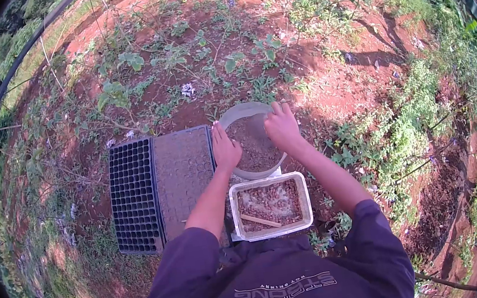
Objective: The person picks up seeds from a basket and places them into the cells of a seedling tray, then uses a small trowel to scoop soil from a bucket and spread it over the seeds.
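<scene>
A round, pale-rimmed container (253, 175) holds brown soil. My left hand (226, 149) is on the left side of its rim, the fingers close together and pointing up. On the rim's upper right, my right hand (282, 128) has its fingers curled over the edge. Just below the round container is a white rectangular basket (236, 209) with reddish-brown pellets or seeds, some whitish powder and a flat wooden stick (261, 220). A soil-filled seedling tray (185, 173) lies left of my left hand, beside a black tray (133, 191) with unfilled cells.
Weeds and small leafy plants (132, 61) grow on the reddish ground around the trays. A dark hose or pipe (14, 66) curves through the upper left. At the right are denser green plants (408, 122) and a soil edge.
</scene>
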`<state>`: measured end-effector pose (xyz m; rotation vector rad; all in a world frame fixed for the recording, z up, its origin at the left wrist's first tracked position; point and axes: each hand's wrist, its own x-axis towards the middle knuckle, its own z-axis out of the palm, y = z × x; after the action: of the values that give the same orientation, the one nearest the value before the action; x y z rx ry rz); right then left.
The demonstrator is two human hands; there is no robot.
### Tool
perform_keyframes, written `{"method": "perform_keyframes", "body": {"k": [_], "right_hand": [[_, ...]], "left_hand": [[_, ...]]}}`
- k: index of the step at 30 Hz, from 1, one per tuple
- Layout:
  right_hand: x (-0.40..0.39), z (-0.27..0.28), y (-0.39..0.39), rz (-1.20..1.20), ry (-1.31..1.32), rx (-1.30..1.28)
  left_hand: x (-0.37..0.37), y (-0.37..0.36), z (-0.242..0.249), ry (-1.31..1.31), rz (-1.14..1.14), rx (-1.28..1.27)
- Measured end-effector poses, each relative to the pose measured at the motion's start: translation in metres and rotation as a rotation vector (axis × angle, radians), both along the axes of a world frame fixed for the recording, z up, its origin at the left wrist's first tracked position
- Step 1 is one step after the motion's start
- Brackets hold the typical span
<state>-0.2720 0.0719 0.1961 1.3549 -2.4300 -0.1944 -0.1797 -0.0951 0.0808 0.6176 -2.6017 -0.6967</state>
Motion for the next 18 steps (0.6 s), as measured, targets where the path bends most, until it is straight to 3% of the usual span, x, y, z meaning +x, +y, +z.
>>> {"method": "perform_keyframes", "body": {"k": [3,8,14,16,18], "right_hand": [[-0.016,-0.058,-0.014,-0.033,-0.050,0.026],[0.008,-0.071,-0.015,-0.068,-0.219,0.111],[0.017,-0.071,-0.017,-0.381,-0.515,-0.140],[0.008,-0.067,-0.017,-0.601,-0.833,-0.237],[0.012,-0.062,-0.010,-0.588,-0.819,-0.248]], "left_hand": [[-0.002,-0.001,0.000,-0.017,-0.004,0.002],[-0.002,-0.001,-0.004,-0.010,-0.005,-0.016],[-0.003,0.002,0.000,-0.042,0.009,0.022],[-0.002,0.001,-0.001,-0.040,0.004,0.030],[-0.001,0.002,-0.004,-0.013,0.006,0.012]]}}
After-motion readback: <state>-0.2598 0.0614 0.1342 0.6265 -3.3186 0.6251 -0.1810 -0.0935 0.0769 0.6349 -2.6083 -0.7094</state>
